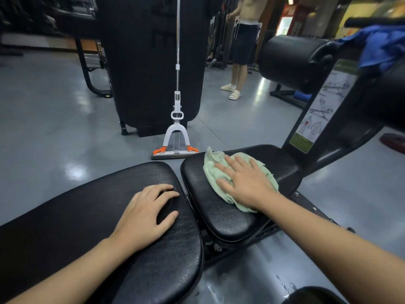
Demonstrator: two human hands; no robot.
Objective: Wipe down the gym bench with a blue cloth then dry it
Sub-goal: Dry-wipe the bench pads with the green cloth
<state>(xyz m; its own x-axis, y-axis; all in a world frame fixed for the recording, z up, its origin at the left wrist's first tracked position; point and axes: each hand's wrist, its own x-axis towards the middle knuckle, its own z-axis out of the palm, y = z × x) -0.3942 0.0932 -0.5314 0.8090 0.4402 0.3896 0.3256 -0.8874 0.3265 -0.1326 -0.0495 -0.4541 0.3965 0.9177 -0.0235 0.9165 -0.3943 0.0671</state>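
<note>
The black gym bench has a long back pad [87, 216] at the left and a smaller seat pad [219, 216] at the right. A pale green towel [213, 165] lies crumpled on the seat pad. My right hand [245, 181] presses flat on that towel, fingers spread. My left hand [146, 213] rests palm down on the end of the back pad, fingers slightly curled, holding nothing. A blue cloth [381, 47] hangs over the bench's upper frame at the far right, near a black roller pad [291, 62].
A white and orange sponge mop [176, 137] leans upright against a black machine [153, 62] just beyond the bench. A person in dark shorts and sandals [241, 44] stands further back. An exercise-diagram sticker [317, 113] is on the bench post. Grey glossy floor surrounds everything.
</note>
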